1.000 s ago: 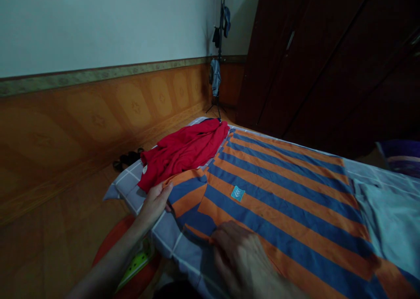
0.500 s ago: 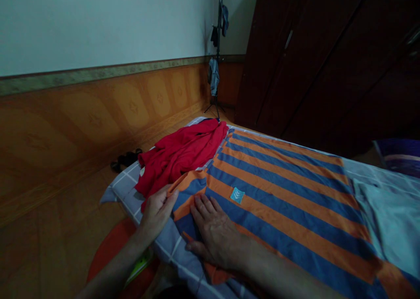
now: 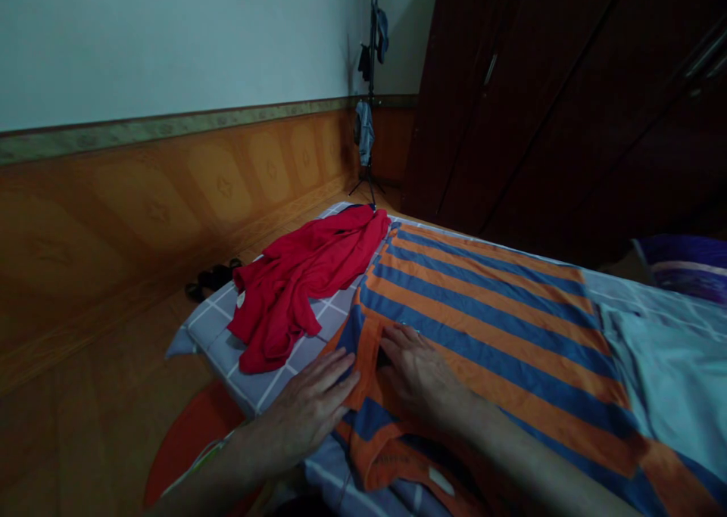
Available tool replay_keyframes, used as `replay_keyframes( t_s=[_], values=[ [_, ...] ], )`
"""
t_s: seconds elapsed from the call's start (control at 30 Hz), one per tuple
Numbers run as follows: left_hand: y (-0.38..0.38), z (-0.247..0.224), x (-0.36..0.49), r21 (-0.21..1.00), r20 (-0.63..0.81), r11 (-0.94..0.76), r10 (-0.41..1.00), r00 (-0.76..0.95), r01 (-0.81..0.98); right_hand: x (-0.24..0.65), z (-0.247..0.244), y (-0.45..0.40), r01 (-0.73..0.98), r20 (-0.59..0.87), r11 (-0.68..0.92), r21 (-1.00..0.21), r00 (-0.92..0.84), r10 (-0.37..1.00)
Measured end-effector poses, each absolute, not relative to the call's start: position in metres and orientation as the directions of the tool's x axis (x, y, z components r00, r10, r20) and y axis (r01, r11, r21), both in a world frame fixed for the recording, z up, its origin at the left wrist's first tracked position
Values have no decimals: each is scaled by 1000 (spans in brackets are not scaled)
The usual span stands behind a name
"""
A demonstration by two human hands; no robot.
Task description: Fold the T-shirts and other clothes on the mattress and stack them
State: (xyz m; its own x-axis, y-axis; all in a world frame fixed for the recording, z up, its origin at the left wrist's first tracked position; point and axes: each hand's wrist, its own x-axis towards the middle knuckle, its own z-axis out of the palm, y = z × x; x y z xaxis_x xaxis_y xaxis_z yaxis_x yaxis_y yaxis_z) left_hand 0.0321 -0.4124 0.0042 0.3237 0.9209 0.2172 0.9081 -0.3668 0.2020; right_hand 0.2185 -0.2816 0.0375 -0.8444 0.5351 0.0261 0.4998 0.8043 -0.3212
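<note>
An orange and blue striped shirt (image 3: 482, 313) lies spread on the bed, its collar toward me. My left hand (image 3: 321, 400) rests with fingers stretched out on the outer edge of the shirt's near sleeve, which is turned over onto the body. On the inner side of that sleeve, my right hand (image 3: 423, 373) lies on the shirt with its fingers extended, covering most of the light patch. Neither hand pinches the cloth. Beyond my left hand, a rumpled red garment (image 3: 310, 267) lies on the bed.
A grey checked sheet (image 3: 284, 373) covers the bed. Pale folded cloth (image 3: 670, 365) lies at the right. On the floor stand a red-orange round object (image 3: 182, 441) and dark footwear (image 3: 213, 278). A coat rack (image 3: 372, 85) and dark wardrobe (image 3: 539, 108) stand behind.
The near sleeve has been turned inward over the shirt. My left hand has let go of its edge and moved right; my right hand has shifted right and away from me.
</note>
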Motion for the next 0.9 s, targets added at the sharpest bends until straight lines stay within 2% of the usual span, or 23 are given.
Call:
replay_keyframes(
  t_s=[0.17, 0.33, 0.57, 0.9],
  values=[
    [-418, -1, 26, 116, 239, -339, 922, 305, 934, 193, 38, -260, 624, 77, 711, -323, -732, 677],
    [-418, -1, 16, 75, 332, -320, 901, 279, 944, 172, 35, -248, 674, 114, 689, -268, -688, 717],
    [-421, 7, -4, 7, 458, -236, 864, 206, 972, 160, 28, -235, 673, 153, 701, -236, -686, 711],
    [-421, -3, 1, 21, 396, -269, 887, 239, 963, 160, 22, -246, 582, 154, 797, -161, -783, 602]
  ],
)
